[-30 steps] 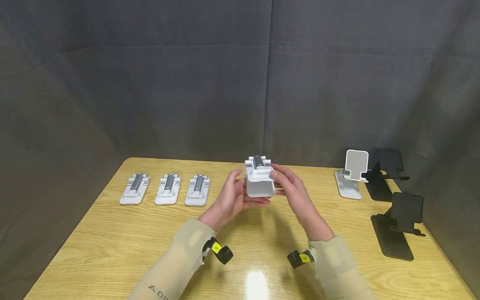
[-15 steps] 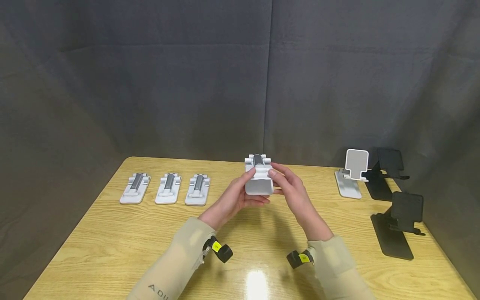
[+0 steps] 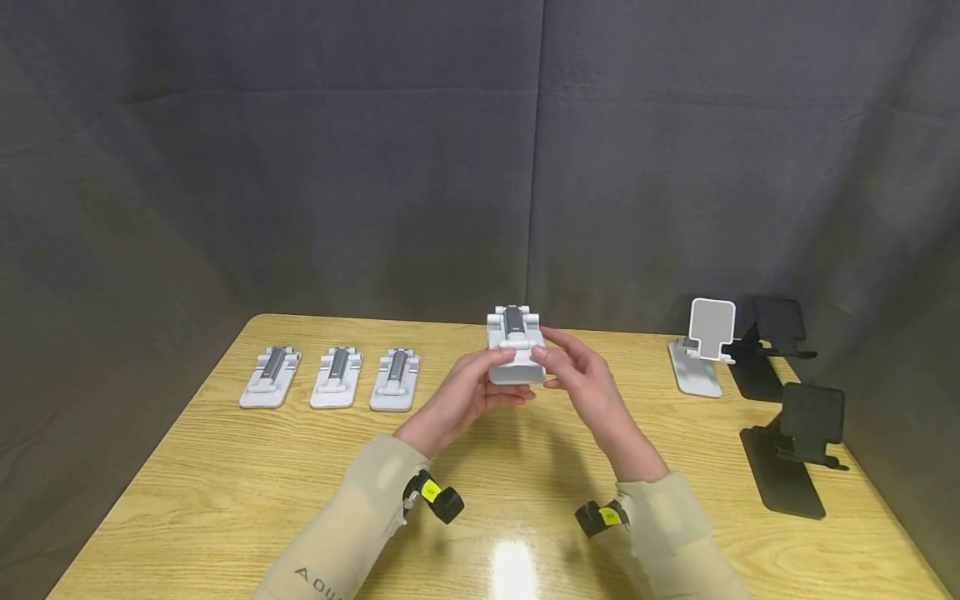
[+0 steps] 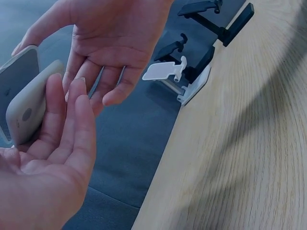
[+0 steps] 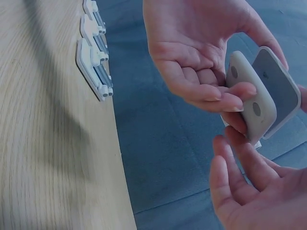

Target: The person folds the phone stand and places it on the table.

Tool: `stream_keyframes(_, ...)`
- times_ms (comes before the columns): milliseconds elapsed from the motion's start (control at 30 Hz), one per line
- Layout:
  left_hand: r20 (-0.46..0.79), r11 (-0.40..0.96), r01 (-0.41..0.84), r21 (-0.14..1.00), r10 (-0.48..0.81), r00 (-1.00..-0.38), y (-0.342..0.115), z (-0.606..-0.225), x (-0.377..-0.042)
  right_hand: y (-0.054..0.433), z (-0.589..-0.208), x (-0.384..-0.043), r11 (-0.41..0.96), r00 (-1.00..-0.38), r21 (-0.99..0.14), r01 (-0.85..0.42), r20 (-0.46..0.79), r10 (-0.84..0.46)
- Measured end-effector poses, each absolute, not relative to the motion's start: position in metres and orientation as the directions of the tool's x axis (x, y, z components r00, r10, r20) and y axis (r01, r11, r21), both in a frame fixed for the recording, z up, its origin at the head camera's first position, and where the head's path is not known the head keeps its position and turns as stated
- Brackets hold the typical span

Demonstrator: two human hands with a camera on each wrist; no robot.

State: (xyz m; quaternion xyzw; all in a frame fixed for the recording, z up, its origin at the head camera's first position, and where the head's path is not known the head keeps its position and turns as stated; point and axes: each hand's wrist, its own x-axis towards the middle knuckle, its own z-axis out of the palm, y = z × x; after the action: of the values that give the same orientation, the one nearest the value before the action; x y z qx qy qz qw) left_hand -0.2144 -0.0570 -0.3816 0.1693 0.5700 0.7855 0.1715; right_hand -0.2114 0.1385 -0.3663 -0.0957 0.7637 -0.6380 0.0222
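Observation:
A white folding phone stand is held up between both hands over the table's far side. On top, its grey hinge arm lies flat. Both wrist views show its plate and base close together with a narrow gap; round pads dot the base's underside. My left hand grips it from the left, thumb on the front of the top and fingers underneath. My right hand grips the right side, its thumb also on top. In the right wrist view, fingers of the left hand lie against the base.
Three folded white phone stands lie in a row at the left on the wooden table. At the right stand an unfolded white stand and two unfolded black stands. A dark curtain hangs behind the table.
The left thumb has come from the side onto the top of the phone stand. Its upper plate and base have closed towards each other. The other stands have not moved.

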Motion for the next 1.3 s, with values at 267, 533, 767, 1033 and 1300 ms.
stream_keyframes(267, 0.05, -0.285, -0.083, 0.955, 0.431, -0.901, -0.06, -0.383, -0.216, 0.14, -0.372, -0.212, 0.134, -0.973, -0.986, -0.095, 0.064, -0.22)
stream_keyframes(533, 0.039, -0.239, -0.076, 0.968, 0.444, -0.895, -0.06, -0.385, -0.218, 0.141, -0.377, -0.214, 0.113, -0.97, -0.989, -0.1, 0.071, -0.233)
stream_keyframes(767, 0.033, -0.144, -0.03, 0.989, 0.415, -0.909, -0.063, -0.383, -0.219, 0.14, -0.38, -0.215, 0.134, -0.966, -0.982, -0.132, 0.097, -0.24)
stream_keyframes(1033, 0.032, -0.082, 0.004, 0.997, 0.341, -0.94, -0.067, -0.384, -0.219, 0.134, -0.382, -0.218, 0.145, -0.965, -0.978, -0.15, 0.113, -0.237)
stream_keyframes(1300, 0.031, -0.072, 0.012, 0.997, 0.26, -0.965, -0.071, -0.388, -0.222, 0.134, -0.384, -0.222, 0.219, -0.962, -0.961, -0.171, 0.114, -0.25)
